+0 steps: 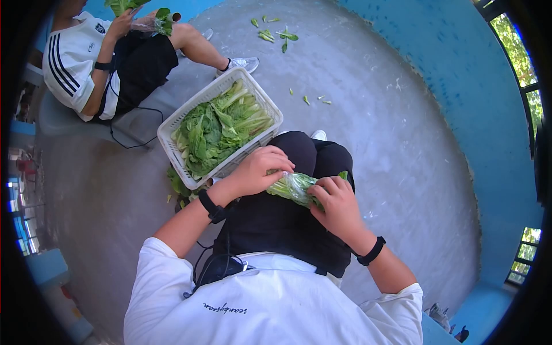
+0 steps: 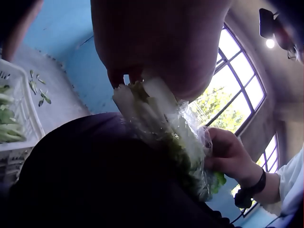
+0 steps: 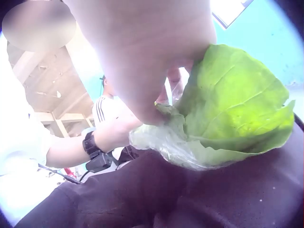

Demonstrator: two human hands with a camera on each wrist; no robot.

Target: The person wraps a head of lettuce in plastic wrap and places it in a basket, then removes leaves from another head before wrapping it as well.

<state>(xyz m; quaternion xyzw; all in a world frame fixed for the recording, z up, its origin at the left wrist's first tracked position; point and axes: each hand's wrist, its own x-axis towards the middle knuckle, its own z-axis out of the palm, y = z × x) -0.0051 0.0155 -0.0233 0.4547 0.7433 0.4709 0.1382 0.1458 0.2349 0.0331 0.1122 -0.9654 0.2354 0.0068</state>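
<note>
A bundle of leafy greens [image 1: 292, 187] wrapped in clear plastic film lies across the person's lap. My left hand [image 1: 261, 170] holds its stem end; in the left wrist view the pale cut stems [image 2: 137, 107] show just under that hand. At the leafy end, my right hand [image 1: 338, 208] grips the bundle with bent fingers around the film. One broad green leaf [image 3: 237, 99] spreads out beyond the right hand in the right wrist view. The film [image 3: 178, 152] looks crinkled and shiny around the base of the leaves. Part of the bundle is hidden beneath both hands.
A white plastic basket [image 1: 163, 133] full of loose greens [image 1: 221, 129] stands just left of the knees. Leaf scraps [image 1: 284, 37] lie on the grey floor [image 1: 397, 144]. Another person [image 1: 86, 57], seated at the upper left, holds greens too. A blue wall [image 1: 448, 75] curves along the right.
</note>
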